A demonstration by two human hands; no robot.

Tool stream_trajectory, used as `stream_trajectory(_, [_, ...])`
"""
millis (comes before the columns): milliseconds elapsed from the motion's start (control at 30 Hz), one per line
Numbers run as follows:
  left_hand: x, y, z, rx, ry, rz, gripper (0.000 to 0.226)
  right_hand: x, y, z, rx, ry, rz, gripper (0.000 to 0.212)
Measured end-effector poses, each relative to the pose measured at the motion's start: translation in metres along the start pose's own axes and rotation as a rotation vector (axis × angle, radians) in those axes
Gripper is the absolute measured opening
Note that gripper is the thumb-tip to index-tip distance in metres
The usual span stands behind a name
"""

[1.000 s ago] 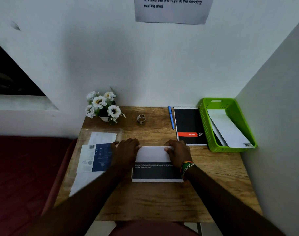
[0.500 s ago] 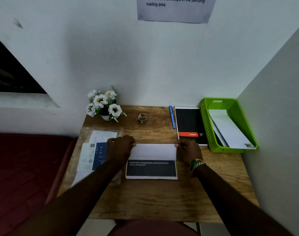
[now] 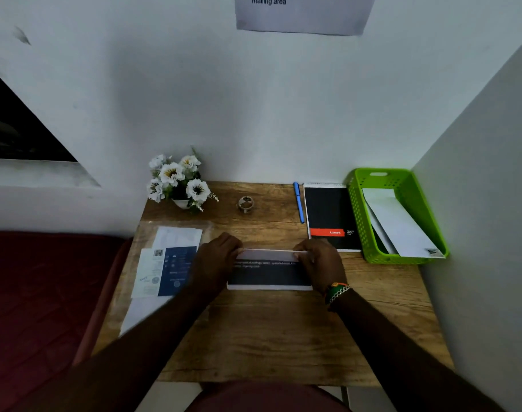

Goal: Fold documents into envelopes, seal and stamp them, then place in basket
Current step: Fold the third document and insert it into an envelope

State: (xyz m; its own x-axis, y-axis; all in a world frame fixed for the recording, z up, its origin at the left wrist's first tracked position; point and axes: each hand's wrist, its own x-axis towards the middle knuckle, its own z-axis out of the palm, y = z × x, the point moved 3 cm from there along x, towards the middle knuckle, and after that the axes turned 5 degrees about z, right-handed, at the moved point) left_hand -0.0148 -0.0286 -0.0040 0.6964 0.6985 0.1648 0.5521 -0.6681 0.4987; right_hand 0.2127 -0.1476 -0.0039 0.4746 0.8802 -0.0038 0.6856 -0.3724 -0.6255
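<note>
A folded document [image 3: 268, 276], dark blue with a line of white text, lies at the middle of the wooden desk [image 3: 268, 337]. Its white far flap is raised and bent toward me. My left hand [image 3: 215, 260] pinches the flap's left corner. My right hand [image 3: 320, 261], with a beaded bracelet on the wrist, pinches its right corner. A green plastic basket [image 3: 357, 215] stands at the back right with white envelopes [image 3: 399, 224] inside it. More papers and envelopes [image 3: 167, 269] are piled at the desk's left edge.
A black notepad [image 3: 331, 215] and a blue pen [image 3: 298, 202] lie beside the basket. A small metal stamp [image 3: 245, 203] and a pot of white flowers [image 3: 179, 182] stand at the back. Walls close the desk behind and to the right.
The document's white far part lay flat under both hands. Now its far edge is lifted and folded toward me, so less white shows.
</note>
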Motion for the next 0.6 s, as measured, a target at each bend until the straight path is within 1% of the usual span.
stream_trajectory(67, [-0.006, -0.001, 0.001, -0.053, -0.007, 0.008, 0.004, -0.005, 0.003, 0.002, -0.008, 0.06, -0.032, 0.007])
stream_trajectory(133, [-0.016, 0.001, 0.006, -0.063, -0.037, 0.022, 0.007, -0.014, 0.01, 0.009, -0.04, 0.085, -0.084, 0.017])
stream_trajectory(167, [-0.021, 0.002, 0.011, -0.051, -0.069, 0.017, 0.01, -0.019, 0.014, 0.014, -0.074, 0.075, -0.124, 0.021])
stream_trajectory(233, [-0.033, 0.007, 0.023, -0.036, -0.154, -0.054, 0.017, -0.028, 0.02, 0.024, -0.157, 0.019, -0.166, 0.027])
stream_trajectory(300, [-0.04, 0.011, 0.036, 0.008, -0.222, -0.135, 0.026, -0.036, 0.027, 0.033, -0.224, -0.063, -0.125, 0.033])
stream_trajectory(433, [-0.037, 0.021, 0.053, 0.156, -0.278, -0.161, 0.05, -0.041, 0.032, 0.044, -0.317, -0.169, -0.082, 0.039])
stream_trajectory(533, [-0.034, 0.027, 0.064, 0.185, -0.313, -0.169, 0.07, -0.043, 0.028, 0.05, -0.368, -0.164, -0.087, 0.048])
stream_trajectory(600, [-0.032, 0.032, 0.075, 0.209, -0.369, -0.153, 0.077, -0.044, 0.019, 0.059, -0.354, -0.143, -0.107, 0.058])
